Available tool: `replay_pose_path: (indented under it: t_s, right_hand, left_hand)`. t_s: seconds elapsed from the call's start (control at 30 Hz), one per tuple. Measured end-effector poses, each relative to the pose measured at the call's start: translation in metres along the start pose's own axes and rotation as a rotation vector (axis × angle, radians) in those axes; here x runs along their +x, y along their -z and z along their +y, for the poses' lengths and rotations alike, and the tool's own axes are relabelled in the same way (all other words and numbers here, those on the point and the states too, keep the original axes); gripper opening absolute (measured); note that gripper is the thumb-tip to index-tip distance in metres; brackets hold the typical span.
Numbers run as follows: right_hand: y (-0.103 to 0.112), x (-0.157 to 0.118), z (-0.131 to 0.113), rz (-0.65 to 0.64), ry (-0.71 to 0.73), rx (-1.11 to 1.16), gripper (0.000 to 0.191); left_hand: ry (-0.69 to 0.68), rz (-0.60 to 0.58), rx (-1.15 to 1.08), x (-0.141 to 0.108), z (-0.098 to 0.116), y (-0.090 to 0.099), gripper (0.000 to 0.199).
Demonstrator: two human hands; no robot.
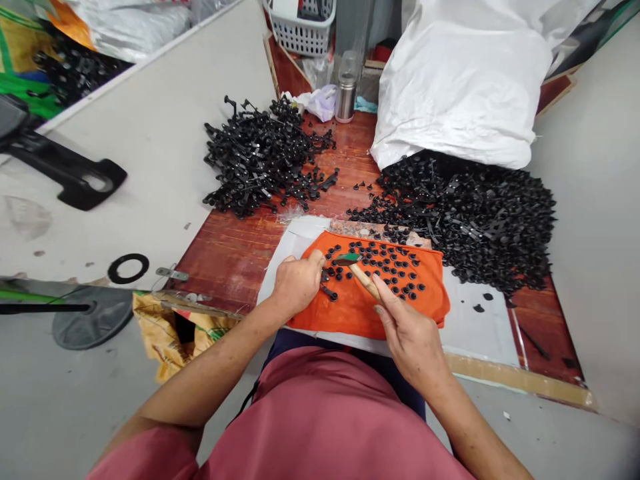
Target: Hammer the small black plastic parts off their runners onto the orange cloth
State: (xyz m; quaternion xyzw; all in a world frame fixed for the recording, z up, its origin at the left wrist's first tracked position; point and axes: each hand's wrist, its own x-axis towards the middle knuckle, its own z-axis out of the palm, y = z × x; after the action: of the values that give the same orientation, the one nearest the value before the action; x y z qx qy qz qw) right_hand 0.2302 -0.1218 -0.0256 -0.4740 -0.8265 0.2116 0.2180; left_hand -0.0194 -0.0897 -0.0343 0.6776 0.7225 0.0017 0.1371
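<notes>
An orange cloth (345, 313) lies in front of me with many small round black parts (397, 263) spread over it. My right hand (413, 330) is closed round the wooden handle of a small hammer (367, 281), whose dark head with a green patch is above the parts at the cloth's left half. Close to the left of the head, my left hand (299, 281) is closed at the cloth's left edge, its fingers pinched; what they hold is too small to make out. A black part with a stem (329, 293) lies just below its fingertips.
One heap of black parts (260, 157) is at the back left, a larger heap (480, 213) at the right under a white sack (460, 87). A steel flask (345, 97) and a basket (303, 30) stand behind. A black ring (129, 269) lies on the left panel.
</notes>
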Motion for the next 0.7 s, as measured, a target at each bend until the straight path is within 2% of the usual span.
replay_pose_path:
  t_s: [0.2, 0.37, 0.57, 0.7]
  right_hand:
    - [0.002, -0.002, 0.006, -0.054, -0.073, -0.04, 0.052]
    - [0.001, -0.008, 0.008, -0.025, -0.085, -0.031, 0.052]
    - [-0.001, -0.013, 0.01, -0.004, -0.089, -0.041, 0.049]
    - [-0.002, -0.013, 0.012, -0.034, -0.098, -0.026, 0.05]
  left_hand:
    - [0.03, -0.006, -0.155, 0.004, -0.012, 0.014, 0.034]
    - [-0.017, 0.018, -0.261, 0.004, -0.014, 0.006, 0.033]
    - [0.012, 0.003, -0.141, 0.004, -0.005, -0.002, 0.032]
    - [0.019, 0.005, -0.093, 0.004, -0.007, -0.004, 0.033]
